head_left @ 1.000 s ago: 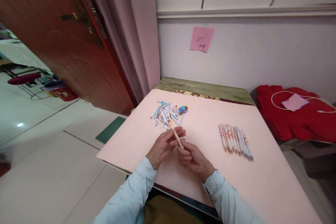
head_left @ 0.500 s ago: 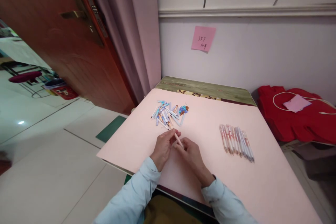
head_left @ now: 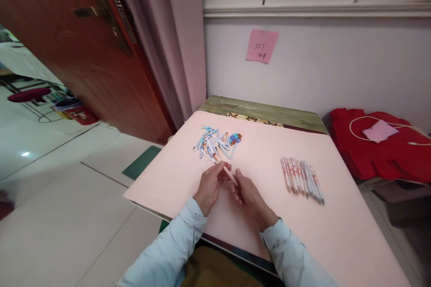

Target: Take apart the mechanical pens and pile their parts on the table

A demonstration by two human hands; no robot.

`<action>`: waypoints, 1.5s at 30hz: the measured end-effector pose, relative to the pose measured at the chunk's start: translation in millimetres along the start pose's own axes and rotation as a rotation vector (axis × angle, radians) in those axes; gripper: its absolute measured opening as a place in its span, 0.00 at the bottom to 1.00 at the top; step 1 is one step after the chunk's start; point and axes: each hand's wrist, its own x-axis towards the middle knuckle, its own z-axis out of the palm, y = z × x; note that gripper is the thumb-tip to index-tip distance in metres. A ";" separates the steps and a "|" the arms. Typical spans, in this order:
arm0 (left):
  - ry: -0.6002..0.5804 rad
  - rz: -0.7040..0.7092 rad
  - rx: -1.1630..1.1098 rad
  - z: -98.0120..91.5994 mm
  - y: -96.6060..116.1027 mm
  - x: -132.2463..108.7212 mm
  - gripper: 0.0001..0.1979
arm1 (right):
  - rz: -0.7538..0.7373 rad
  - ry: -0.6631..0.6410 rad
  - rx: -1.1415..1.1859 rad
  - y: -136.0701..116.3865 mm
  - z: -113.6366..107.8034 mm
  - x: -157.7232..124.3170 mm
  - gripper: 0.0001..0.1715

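Pink-topped table [head_left: 336, 233] shoved against a pale wall, sticky note [head_left: 261, 45] up top. Looks like mid pen assembly: left hand [head_left: 209, 184] and right hand [head_left: 248, 192] close together, both pinching one thin pen [head_left: 229, 173] bridging the fingertips, just above the tabletop. Loose parts pile [head_left: 217, 142] right beyond, finished row [head_left: 302, 178] off right. Probably needs a steady push or twist next

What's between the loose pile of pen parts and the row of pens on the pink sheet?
Head view: bare pink sheet. Nothing lies between the loose pile and the row of pens. Both hands, left hand and right hand, hold one pen nearer the person.
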 end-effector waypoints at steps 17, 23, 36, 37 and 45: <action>0.039 -0.012 -0.001 3.5 5.5 3.9 0.12 | -0.108 0.021 -0.032 2.8 -0.7 4.4 0.28; 0.064 -0.035 -0.008 1.5 14.4 9.9 0.11 | -0.165 0.065 -0.063 5.3 0.3 5.0 0.25; 0.193 0.150 0.762 -27.9 49.1 56.8 0.16 | -0.352 0.347 -0.623 -6.0 -9.2 23.2 0.19; 0.203 0.175 0.863 -28.1 53.9 62.5 0.16 | -0.395 0.385 -0.753 -13.4 -8.2 29.5 0.17; 0.302 0.391 1.455 -17.4 70.4 79.9 0.17 | -0.483 0.438 -1.392 -88.2 24.6 75.7 0.12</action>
